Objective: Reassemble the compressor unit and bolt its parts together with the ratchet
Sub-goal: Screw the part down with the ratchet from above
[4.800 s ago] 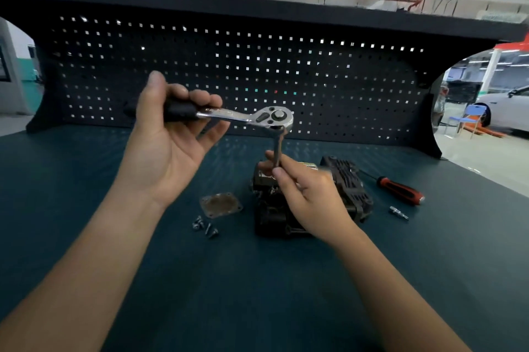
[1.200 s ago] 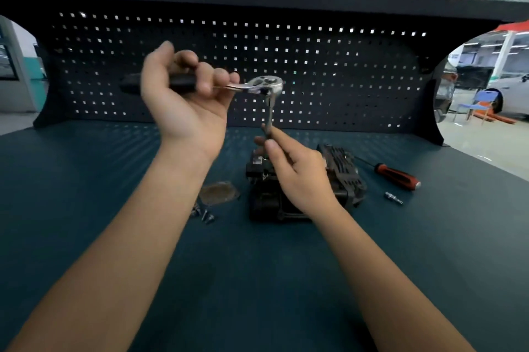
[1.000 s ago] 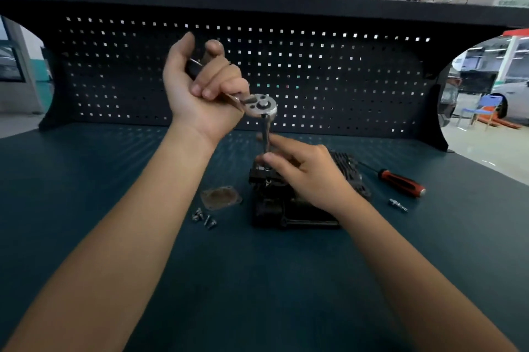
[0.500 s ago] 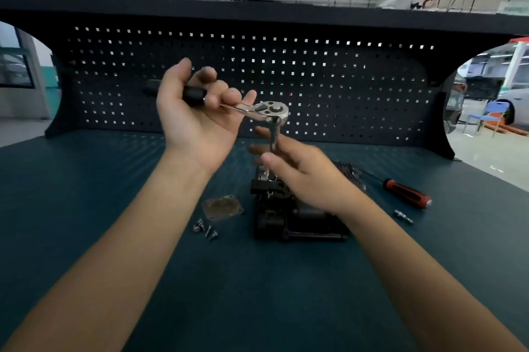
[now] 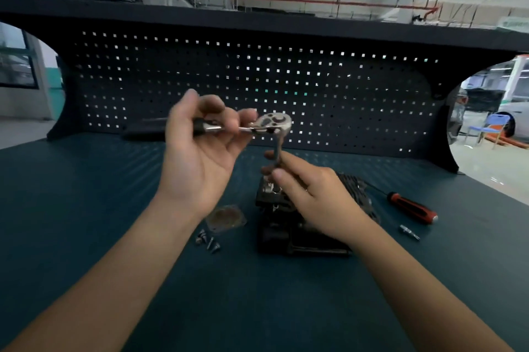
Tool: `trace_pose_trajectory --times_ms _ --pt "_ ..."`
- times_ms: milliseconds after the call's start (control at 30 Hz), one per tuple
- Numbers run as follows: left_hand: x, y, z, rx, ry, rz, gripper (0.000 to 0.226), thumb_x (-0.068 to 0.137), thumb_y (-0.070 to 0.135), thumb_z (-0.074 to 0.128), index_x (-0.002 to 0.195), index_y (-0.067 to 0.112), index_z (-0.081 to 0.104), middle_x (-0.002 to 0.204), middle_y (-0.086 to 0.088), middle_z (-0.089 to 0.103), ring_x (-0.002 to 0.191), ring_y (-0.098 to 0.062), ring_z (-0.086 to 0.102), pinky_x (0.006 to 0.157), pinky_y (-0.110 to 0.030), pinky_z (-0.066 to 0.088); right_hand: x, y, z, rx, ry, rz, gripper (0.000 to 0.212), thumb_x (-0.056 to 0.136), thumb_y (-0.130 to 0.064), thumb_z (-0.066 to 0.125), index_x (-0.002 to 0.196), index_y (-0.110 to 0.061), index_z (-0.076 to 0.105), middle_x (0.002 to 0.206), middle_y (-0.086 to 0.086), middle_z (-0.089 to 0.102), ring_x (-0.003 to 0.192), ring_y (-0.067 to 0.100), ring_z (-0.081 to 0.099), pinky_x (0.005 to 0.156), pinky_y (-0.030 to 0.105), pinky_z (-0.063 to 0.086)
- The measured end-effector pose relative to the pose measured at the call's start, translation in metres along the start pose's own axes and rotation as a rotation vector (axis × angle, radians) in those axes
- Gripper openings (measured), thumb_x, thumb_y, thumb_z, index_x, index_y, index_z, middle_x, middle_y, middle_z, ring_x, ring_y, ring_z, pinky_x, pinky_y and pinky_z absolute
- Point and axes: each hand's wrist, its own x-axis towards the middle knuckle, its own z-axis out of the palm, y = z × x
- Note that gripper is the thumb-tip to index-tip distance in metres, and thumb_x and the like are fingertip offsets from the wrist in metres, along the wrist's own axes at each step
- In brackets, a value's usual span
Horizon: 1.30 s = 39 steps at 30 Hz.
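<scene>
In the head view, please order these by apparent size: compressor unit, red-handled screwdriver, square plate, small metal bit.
1. compressor unit, though the right hand covers part of it
2. red-handled screwdriver, longer, and square plate, broader: too alike to rank
3. small metal bit

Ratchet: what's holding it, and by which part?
Left hand grips the ratchet by its black handle; right hand pinches the extension bar under its head, above the compressor unit.
</scene>
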Motion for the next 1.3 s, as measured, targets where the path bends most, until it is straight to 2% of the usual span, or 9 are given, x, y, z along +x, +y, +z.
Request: trace_pose_trajectory --times_ms 133,333,500,633,700,833,967,1067,1300 --pt "0.038 0.003 0.009 -0.258 0.167 -0.269 0.025 0.083 0.024 0.045 0.065 0.01 0.057 0.033 0.007 0.03 0.033 -0.006 0.037 0.048 -0.017 0.045 0.005 -0.001 -0.004 0.11 -0.191 0.067 0.036 0.095 -0.018 0.05 0.118 -0.045 0.045 0.11 -0.021 0.06 0.098 -0.017 0.055 0.087 0.007 0.043" --pt "0.051 0.004 0.037 -0.138 -0.139 -0.551 0.031 0.078 0.026 0.042 0.062 0.009 0.061 0.025 0.007 0.023 0.021 -0.007 0.024 0.036 -0.014 0.032 -0.008 -0.003 0.003 -0.116 0.062 -0.033 0.02 0.09 -0.019 0.061 0.105 -0.008 0.068 0.083 0.012 0.072 0.077 0.03 0.067 0.071 0.046 0.051" --pt "0.015 -0.002 0.037 -0.017 -0.405 -0.404 0.035 0.081 0.031 0.038 0.065 0.012 0.063 0.027 0.01 0.031 0.025 -0.005 0.032 0.043 -0.018 0.038 -0.031 0.0 0.018 -0.273 0.248 -0.144 0.018 0.081 -0.014 0.063 0.077 0.003 0.067 0.053 0.01 0.058 0.046 0.027 0.054 0.042 0.036 0.044" --pt "-0.009 -0.009 0.023 0.082 -0.25 -0.161 0.035 0.088 0.028 0.04 0.062 0.014 0.06 0.04 0.005 0.047 0.047 -0.011 0.054 0.058 -0.024 0.049 -0.028 0.001 0.025 -0.122 0.39 -0.035 0.018 0.082 -0.015 0.061 0.078 0.002 0.068 0.052 0.012 0.058 0.045 0.025 0.051 0.045 0.03 0.043" --pt "-0.022 -0.02 0.021 0.368 -0.332 0.032 0.024 0.087 0.013 0.041 0.07 0.008 0.057 0.061 0.004 0.065 0.075 -0.007 0.063 0.074 -0.017 0.049 -0.022 -0.003 0.024 -0.06 0.467 0.002 0.019 0.08 -0.013 0.061 0.072 0.003 0.065 0.05 0.013 0.057 0.054 0.024 0.05 0.046 0.016 0.033" --pt "-0.028 -0.031 0.031 0.837 -0.59 0.053 0.012 0.082 -0.014 0.053 0.092 -0.013 0.06 0.107 -0.034 0.058 0.111 -0.027 0.05 0.09 -0.003 0.036 -0.015 -0.004 0.021 0.101 0.343 0.069 0.042 0.07 -0.03 0.052 0.072 0.011 0.058 0.08 0.019 0.061 0.074 0.031 0.052 0.06 0.03 0.035" --pt "-0.006 -0.012 0.022 0.419 -0.309 0.137 0.049 0.099 0.037 0.03 0.07 0.028 0.069 0.069 0.003 0.069 0.084 -0.017 0.068 0.082 -0.03 0.052 -0.011 0.002 0.015 -0.052 0.295 0.072 0.025 0.087 -0.024 0.064 0.08 0.0 0.067 0.062 0.003 0.065 0.058 0.014 0.058 0.057 0.023 0.043" --pt "0.007 -0.009 0.016 0.269 -0.133 0.019 0.06 0.099 0.038 0.024 0.06 0.025 0.067 0.061 0.003 0.066 0.079 -0.014 0.069 0.075 -0.028 0.053 -0.007 -0.002 0.014 -0.03 0.28 0.038 0.023 0.088 -0.019 0.064 0.074 -0.001 0.065 0.057 -0.001 0.061 0.062 0.01 0.054 0.054 0.009 0.036" --pt "0.015 -0.014 0.021 0.128 -0.159 -0.056 0.045 0.096 0.04 0.03 0.071 0.016 0.06 0.066 -0.001 0.068 0.085 -0.017 0.069 0.075 -0.033 0.054 0.0 0.008 0.016 0.042 0.365 0.065 0.019 0.089 -0.016 0.061 0.076 -0.002 0.065 0.066 0.006 0.069 0.065 0.001 0.059 0.054 0.006 0.04"
